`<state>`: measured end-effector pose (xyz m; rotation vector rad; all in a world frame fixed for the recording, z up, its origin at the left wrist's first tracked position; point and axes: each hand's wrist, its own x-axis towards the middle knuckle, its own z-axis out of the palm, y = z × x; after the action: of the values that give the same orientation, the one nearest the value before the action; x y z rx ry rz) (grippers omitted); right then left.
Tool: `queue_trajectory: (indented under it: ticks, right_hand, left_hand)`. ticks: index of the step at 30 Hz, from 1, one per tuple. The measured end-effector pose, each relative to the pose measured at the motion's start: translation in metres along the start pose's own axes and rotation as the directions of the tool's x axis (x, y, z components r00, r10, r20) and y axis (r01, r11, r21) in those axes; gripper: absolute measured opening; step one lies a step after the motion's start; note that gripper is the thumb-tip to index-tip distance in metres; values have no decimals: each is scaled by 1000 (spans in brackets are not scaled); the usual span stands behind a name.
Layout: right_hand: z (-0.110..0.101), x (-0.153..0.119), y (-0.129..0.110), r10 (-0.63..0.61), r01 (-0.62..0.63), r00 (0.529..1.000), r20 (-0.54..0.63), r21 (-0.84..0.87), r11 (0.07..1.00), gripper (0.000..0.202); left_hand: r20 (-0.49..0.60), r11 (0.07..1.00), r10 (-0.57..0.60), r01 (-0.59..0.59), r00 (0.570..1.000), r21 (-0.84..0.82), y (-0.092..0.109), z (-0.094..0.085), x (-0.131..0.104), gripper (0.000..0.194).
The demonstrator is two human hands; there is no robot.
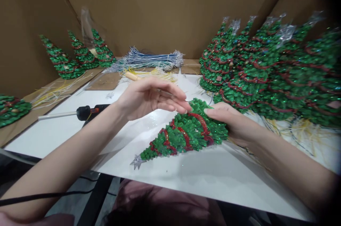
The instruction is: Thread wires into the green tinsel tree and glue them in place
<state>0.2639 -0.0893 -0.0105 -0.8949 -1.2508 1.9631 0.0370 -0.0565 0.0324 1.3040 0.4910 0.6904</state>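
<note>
A green glittery Christmas tree figure (176,137) with red garlands lies tilted over the white tabletop, its clear star (137,162) pointing to the lower left. My right hand (226,121) grips it by the wide base, thumb on the near side and the other fingers hidden behind. Above the tree, my left hand (157,98) has its fingers stretched towards the base, the fingertips close to it. A wooden-handled tool (131,76) with a thin shaft seems to rest in the crook of that hand's thumb; its tip is hard to make out.
Several finished-looking trees (247,66) with clear stars crowd the right side. More trees (81,50) stand at the back left. Bundled wires (157,59) lie at the back. A black glue gun (87,112) with a white stick lies left, near a brown board (102,81).
</note>
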Motion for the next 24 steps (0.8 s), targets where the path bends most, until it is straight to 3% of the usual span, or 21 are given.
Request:
queue_trajectory:
  ticks: [3, 6, 11, 17, 24]
  right_hand:
    - [0, -1, 0, -1, 0, 1000, -14, -7, 1000, 31]
    - [0, -1, 0, -8, 8, 1000, -17, 0, 1000, 31]
    - [-1, -1, 1, 7, -6, 1000, -17, 15, 1000, 30]
    - [2, -2, -2, -6, 6, 1000, 9, 10, 1000, 31]
    - [2, -2, -2, 12, -11, 1000, -19, 9, 1000, 31]
  left_hand:
    - [-94, 997, 72, -68, 993, 46, 0, -1, -1, 34]
    - [-112, 995, 103, -101, 988, 25, -4, -5, 1, 36]
    - [-82, 999, 26, -23, 996, 38, -10, -16, 2, 41]
    - [-120, 997, -25, 34, 992, 73, -14, -26, 0, 43]
    - [-227, 979, 17, 30, 974, 201, -13, -29, 0, 43]
